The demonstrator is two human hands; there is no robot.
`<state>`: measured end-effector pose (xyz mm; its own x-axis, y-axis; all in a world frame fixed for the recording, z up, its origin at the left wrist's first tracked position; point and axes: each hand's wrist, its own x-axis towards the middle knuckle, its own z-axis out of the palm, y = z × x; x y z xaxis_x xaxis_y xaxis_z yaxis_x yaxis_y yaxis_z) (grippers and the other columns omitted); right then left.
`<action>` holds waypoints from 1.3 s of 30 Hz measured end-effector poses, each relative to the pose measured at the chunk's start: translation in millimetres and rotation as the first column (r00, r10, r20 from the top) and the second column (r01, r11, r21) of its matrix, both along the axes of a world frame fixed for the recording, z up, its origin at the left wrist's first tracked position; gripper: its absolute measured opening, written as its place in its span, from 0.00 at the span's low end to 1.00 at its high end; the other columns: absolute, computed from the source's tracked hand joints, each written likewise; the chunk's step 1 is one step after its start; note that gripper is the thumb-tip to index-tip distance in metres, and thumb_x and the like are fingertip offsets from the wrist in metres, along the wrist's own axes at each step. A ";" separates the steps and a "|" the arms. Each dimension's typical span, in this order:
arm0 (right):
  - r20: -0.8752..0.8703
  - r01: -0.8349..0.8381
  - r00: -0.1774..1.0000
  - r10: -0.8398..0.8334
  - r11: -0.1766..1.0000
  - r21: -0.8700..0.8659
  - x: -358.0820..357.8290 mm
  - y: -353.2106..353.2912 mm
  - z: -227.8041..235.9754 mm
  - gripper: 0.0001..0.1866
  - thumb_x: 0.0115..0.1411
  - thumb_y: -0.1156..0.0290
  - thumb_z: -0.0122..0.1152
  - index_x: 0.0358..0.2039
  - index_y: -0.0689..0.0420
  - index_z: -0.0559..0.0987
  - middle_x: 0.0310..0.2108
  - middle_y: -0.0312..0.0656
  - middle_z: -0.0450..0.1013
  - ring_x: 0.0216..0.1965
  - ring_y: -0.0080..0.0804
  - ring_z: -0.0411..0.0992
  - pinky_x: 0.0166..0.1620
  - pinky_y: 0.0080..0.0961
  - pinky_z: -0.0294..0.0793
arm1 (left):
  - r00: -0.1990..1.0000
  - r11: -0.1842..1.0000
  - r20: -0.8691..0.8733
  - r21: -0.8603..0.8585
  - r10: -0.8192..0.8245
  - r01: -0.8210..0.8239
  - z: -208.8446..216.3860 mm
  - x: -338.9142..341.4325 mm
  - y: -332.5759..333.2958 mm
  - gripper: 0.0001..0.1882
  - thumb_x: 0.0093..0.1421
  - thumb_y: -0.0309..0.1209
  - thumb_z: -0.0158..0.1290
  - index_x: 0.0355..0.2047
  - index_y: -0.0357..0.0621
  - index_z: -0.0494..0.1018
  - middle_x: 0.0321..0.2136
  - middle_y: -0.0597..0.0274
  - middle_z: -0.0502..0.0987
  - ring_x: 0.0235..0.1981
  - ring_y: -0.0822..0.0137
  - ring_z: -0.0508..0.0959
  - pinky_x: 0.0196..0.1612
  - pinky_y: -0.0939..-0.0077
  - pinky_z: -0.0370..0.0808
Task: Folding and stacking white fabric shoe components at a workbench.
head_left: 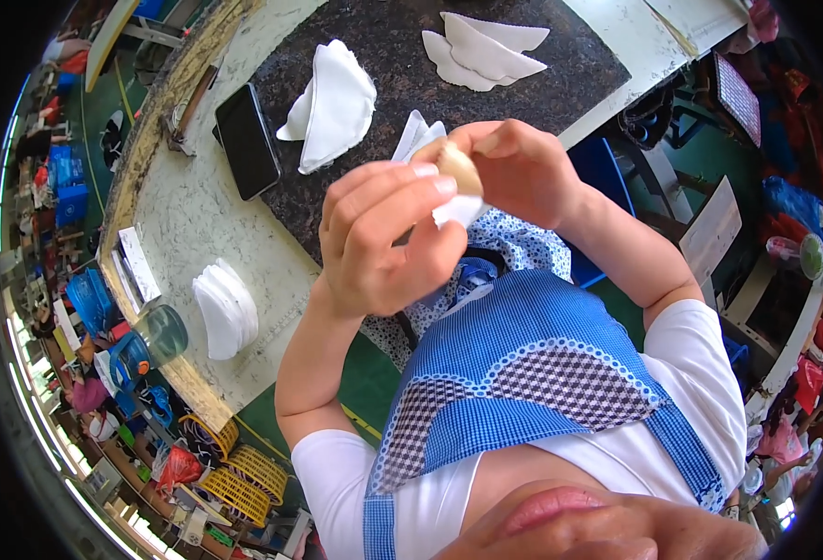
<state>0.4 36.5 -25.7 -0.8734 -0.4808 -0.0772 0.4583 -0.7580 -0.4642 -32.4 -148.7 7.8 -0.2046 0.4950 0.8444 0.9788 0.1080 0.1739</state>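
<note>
I see the left hand (388, 233) pinching a small beige-and-white curved fabric piece (461, 173) before the chest, likely for control, right hand (521, 173) at its edge, grip unclear, white crescent-shaped fabric pieces (337, 107) within reach on the dark speckled tabletop (397, 79).

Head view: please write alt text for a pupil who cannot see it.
The wearer's left hand holds a small, blurred tan-and-white piece, the right hand close against it. Curved white fabric pieces and a black smartphone lie on the workbench; the wearer has a blue checked apron.
</note>
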 end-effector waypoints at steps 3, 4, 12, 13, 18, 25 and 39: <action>-0.274 0.181 0.962 -0.017 0.788 0.588 10.0 5.6 15.5 0.17 0.67 0.60 0.56 0.39 0.64 0.79 0.34 0.36 0.77 0.38 0.17 0.73 0.44 0.20 0.74 | 0.999 0.964 -0.006 -0.260 0.052 -0.052 -3.5 1.6 2.8 0.12 0.47 0.23 0.62 0.31 0.54 0.77 0.47 0.62 0.73 0.49 0.58 0.73 0.53 0.59 0.70; -0.261 0.213 0.963 -0.062 0.766 0.606 9.8 3.5 8.6 0.17 0.68 0.61 0.54 0.37 0.64 0.79 0.32 0.34 0.77 0.36 0.16 0.73 0.41 0.18 0.74 | 0.994 0.961 0.104 -0.276 0.026 0.004 -6.2 14.4 12.1 0.11 0.47 0.23 0.62 0.30 0.54 0.76 0.46 0.63 0.74 0.49 0.60 0.73 0.54 0.59 0.70; -0.511 0.710 0.586 -0.629 0.094 0.698 1.6 27.9 -32.5 0.19 0.69 0.56 0.54 0.28 0.57 0.79 0.20 0.28 0.67 0.21 0.13 0.62 0.24 0.16 0.61 | 0.215 0.724 0.705 0.580 -0.676 0.372 8.9 54.5 31.2 0.23 0.61 0.46 0.54 0.15 0.52 0.61 0.19 0.70 0.70 0.37 0.67 0.73 0.48 0.68 0.67; -0.624 0.751 0.501 -0.600 -0.057 0.658 8.2 42.2 -37.1 0.18 0.69 0.58 0.54 0.29 0.57 0.80 0.21 0.28 0.68 0.22 0.13 0.62 0.24 0.16 0.61 | -0.001 0.653 0.654 0.756 -0.757 0.037 8.6 54.4 25.9 0.27 0.64 0.50 0.50 0.14 0.52 0.57 0.16 0.72 0.66 0.34 0.69 0.71 0.45 0.71 0.67; -0.506 0.304 0.846 -0.165 -0.631 0.714 86.3 138.3 -77.2 0.13 0.65 0.59 0.58 0.33 0.55 0.80 0.25 0.42 0.75 0.26 0.32 0.76 0.31 0.28 0.74 | -0.347 0.353 0.193 0.796 -0.918 -0.492 -6.0 9.3 -21.9 0.28 0.66 0.56 0.42 0.16 0.53 0.54 0.15 0.72 0.61 0.33 0.69 0.66 0.39 0.74 0.64; -0.247 0.084 0.942 0.228 0.552 0.830 65.7 19.8 10.0 0.16 0.59 0.58 0.66 0.30 0.61 0.79 0.23 0.35 0.73 0.23 0.21 0.69 0.28 0.17 0.68 | 0.556 0.975 0.831 -0.138 0.019 0.172 -23.7 46.9 -28.5 0.22 0.65 0.50 0.50 0.39 0.42 0.73 0.40 0.54 0.72 0.32 0.65 0.77 0.39 0.71 0.74; -0.197 0.145 0.921 0.337 0.173 0.974 -22.7 12.8 -19.4 0.22 0.62 0.53 0.63 0.23 0.60 0.79 0.13 0.32 0.69 0.12 0.15 0.65 0.17 0.12 0.62 | 0.108 0.954 0.971 -0.183 0.213 -0.237 -40.9 7.6 -54.4 0.28 0.56 0.24 0.62 0.54 0.40 0.61 0.22 0.62 0.77 0.22 0.74 0.77 0.27 0.82 0.72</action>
<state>-22.3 49.3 -45.1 -0.9018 -0.3059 -0.3052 0.1441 0.4530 -0.8798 -24.8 -203.1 -33.1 -0.9548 0.2507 -0.1599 -0.0882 0.2750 0.9574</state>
